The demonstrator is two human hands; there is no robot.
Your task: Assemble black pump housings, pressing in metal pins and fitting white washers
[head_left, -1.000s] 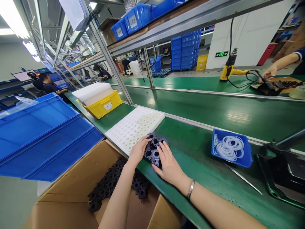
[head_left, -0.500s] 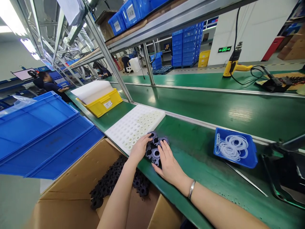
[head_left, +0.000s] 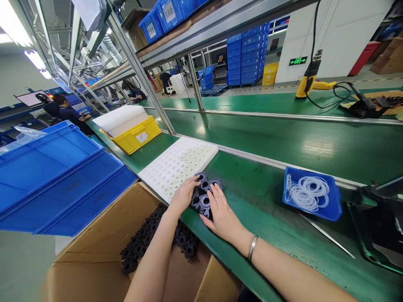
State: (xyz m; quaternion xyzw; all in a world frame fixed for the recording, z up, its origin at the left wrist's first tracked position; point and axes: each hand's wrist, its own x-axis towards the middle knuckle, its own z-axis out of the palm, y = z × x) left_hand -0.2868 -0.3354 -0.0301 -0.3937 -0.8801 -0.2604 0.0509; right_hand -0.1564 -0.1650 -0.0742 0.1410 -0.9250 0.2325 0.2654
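Note:
A small cluster of black moulded parts with round ring openings (head_left: 204,203) rests on the green bench top, close to its near edge. My left hand (head_left: 185,193) presses against the cluster's left side, fingers curled over its far left part. From the right, my right hand (head_left: 223,213) holds the same cluster, fingertips on the upper parts and thumb at the near side. The palms hide some of the pieces. Touching or nearly touching the cluster is a white foam tray (head_left: 160,172) with rows of holes, some filled with pale rings.
An open cardboard box (head_left: 94,247) below the bench edge holds many black parts (head_left: 141,239). To the right lie a blue bin (head_left: 335,201) of white rings (head_left: 307,195) and a thin metal rod (head_left: 327,235). A yellow bin (head_left: 135,136) and blue crates (head_left: 63,176) stand left.
Both hands stay on the black parts, with hardly any movement. The camera's view has shifted very slightly.

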